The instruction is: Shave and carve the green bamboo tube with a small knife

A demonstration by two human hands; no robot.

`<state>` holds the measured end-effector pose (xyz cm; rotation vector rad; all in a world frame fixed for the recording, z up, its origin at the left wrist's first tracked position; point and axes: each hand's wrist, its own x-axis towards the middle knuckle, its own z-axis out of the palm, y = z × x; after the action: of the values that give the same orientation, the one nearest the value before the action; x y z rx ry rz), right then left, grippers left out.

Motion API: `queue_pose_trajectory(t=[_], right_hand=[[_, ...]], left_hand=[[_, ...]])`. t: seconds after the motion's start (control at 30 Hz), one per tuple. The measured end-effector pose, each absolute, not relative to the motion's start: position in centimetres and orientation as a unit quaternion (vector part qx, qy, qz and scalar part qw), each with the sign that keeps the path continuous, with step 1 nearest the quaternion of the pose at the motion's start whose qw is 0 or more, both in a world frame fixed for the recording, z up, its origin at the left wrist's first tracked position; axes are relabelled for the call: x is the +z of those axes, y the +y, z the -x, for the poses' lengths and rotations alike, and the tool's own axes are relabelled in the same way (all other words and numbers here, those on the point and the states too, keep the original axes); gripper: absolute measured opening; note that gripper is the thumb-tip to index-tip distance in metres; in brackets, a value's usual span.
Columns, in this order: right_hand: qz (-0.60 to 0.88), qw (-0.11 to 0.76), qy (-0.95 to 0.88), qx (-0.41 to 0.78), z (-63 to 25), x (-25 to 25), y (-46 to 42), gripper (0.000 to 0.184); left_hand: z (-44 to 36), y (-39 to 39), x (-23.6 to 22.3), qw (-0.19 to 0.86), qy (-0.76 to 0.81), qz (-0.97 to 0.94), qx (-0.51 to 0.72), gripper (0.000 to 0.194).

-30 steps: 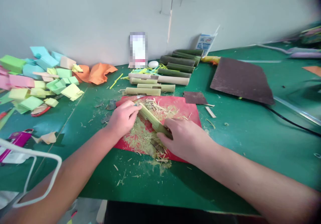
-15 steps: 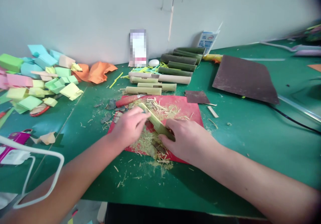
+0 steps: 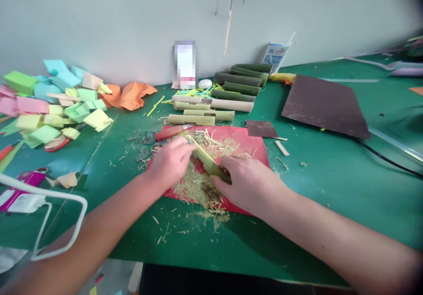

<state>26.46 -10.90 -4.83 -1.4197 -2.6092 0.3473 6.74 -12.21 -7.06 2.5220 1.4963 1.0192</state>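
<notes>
A pale green piece of bamboo (image 3: pixel 206 157) slants over a red sheet (image 3: pixel 254 143). My right hand (image 3: pixel 243 176) is wrapped round its near end. At the far end, my left hand (image 3: pixel 173 160) is closed with fingertips against the bamboo's edge; a small dark bit shows there, too blurred to name. Shavings and fine dust (image 3: pixel 188 185) cover much of the sheet under and around the bamboo. Just beyond my left hand lies a red-handled tool (image 3: pixel 172 132), its far part unclear.
Behind the sheet, several cut bamboo pieces (image 3: pixel 231 104) lie in rows. A brown sheet (image 3: pixel 325 105) rests at the right, with a smaller brown square (image 3: pixel 261 128) nearer. Colourful folded papers (image 3: pixel 49 110) pile up at the left. A white cable (image 3: pixel 81 218) loops over my left forearm.
My left hand has shifted slightly along the bamboo's far edge and looks more blurred. The right hand keeps its grip. The whole view has moved a little.
</notes>
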Motion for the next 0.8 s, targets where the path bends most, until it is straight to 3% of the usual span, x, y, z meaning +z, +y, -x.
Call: queue_pose_trajectory(t=[0.1, 0.23, 0.37, 0.5, 0.63, 0.8], right_hand=[[0.469, 0.076, -0.871, 0.127, -26.4, -4.8, -10.9, 0.016], [0.476, 0.074, -0.868, 0.117, -26.3, -4.8, -10.8, 0.018], [0.472, 0.073, -0.869, 0.129, -26.3, -4.6, -10.8, 0.015], [0.483, 0.072, -0.865, 0.121, -26.3, -4.5, -10.8, 0.020], [0.471, 0.070, -0.871, 0.122, -26.4, -4.5, -10.9, 0.017], [0.471, 0.074, -0.873, 0.106, -26.4, -4.4, -10.9, 0.020]], left_hand=[[-7.2, -12.5, -6.9, 0.085, 0.453, -0.837, 0.294, 0.027], [-7.4, -12.7, -6.7, 0.031, 0.484, -0.813, 0.324, 0.022], [-6.9, -12.6, -6.9, 0.075, 0.437, -0.847, 0.295, 0.025], [-6.3, -12.2, -7.1, 0.009, 0.492, -0.801, 0.342, 0.021], [-6.3, -12.2, -7.1, 0.075, 0.460, -0.832, 0.300, 0.027], [-5.9, -11.8, -7.1, 0.012, 0.492, -0.798, 0.348, 0.021]])
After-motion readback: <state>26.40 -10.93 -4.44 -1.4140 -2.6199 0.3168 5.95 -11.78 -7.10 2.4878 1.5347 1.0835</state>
